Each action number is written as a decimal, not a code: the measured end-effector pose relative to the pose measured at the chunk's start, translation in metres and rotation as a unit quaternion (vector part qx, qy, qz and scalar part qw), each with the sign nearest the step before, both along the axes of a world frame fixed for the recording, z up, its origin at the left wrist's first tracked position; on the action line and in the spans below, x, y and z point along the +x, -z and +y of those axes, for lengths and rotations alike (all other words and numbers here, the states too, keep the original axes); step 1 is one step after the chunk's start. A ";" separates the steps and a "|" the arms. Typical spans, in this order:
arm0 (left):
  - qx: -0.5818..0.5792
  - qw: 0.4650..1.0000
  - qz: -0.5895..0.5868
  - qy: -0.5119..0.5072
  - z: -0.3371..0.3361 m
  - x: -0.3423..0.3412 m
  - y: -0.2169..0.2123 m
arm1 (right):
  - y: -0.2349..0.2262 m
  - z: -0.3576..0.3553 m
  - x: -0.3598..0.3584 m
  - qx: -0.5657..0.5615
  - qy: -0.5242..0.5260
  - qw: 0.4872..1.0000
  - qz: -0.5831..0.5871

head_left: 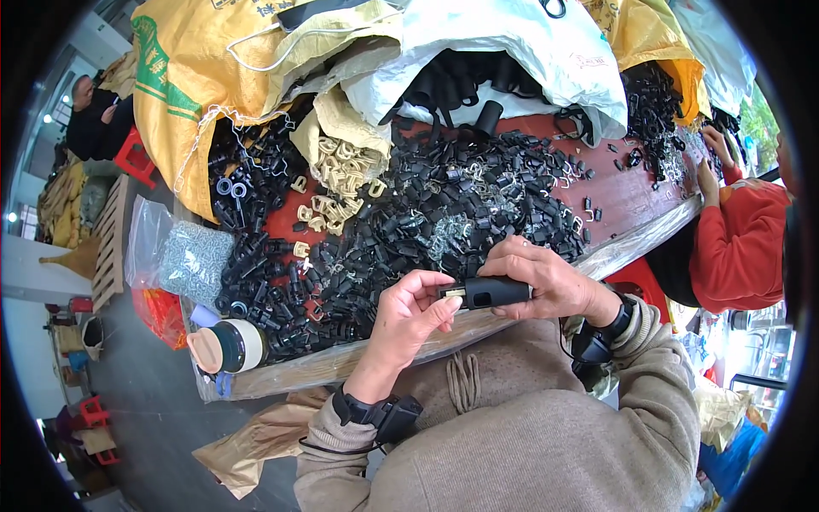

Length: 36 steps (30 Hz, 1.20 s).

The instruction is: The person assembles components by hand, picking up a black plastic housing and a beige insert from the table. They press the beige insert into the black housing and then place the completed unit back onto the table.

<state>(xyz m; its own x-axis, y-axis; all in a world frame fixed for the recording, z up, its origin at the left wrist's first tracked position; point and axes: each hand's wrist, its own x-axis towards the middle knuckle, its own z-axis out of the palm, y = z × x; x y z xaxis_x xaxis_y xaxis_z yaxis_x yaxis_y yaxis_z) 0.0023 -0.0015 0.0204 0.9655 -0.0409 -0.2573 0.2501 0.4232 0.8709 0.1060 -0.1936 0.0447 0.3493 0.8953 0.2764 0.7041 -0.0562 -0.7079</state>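
Note:
A black plastic tubular housing (502, 293) with a small rectangular opening in its side lies crosswise before me, just above the table's near edge. My right hand (550, 277) is closed around its right part, fingers over the top and from below. At its left end sits a small pale cream piece (455, 293), partly hidden by fingers. My left hand (411, 317) pinches there with thumb and forefinger, touching that piece and the housing's end. Beyond both hands spreads a heap of small black plastic parts (409, 230), with shiny metal wire clips (448, 235) scattered among them.
Cream plastic rings (337, 209) spill from a sack. A white sack (529, 51) holds larger black tubes (488, 118). Yellow sacks (183, 81) stand behind. On the left are a bag of small metal pieces (196, 260) and a lidded cup (241, 345). A co-worker in red (742, 243) sits right.

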 end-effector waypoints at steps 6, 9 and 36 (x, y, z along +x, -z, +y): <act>0.022 0.999 0.024 0.011 -0.002 0.000 0.004 | 0.006 0.002 -0.006 -0.010 0.005 1.000 -0.013; 0.016 0.999 0.043 0.020 -0.005 -0.002 0.002 | 0.012 0.003 -0.011 -0.001 0.000 0.996 0.089; -0.074 0.994 0.077 0.036 0.010 0.000 -0.003 | -0.028 -0.030 0.000 0.000 0.004 0.987 0.162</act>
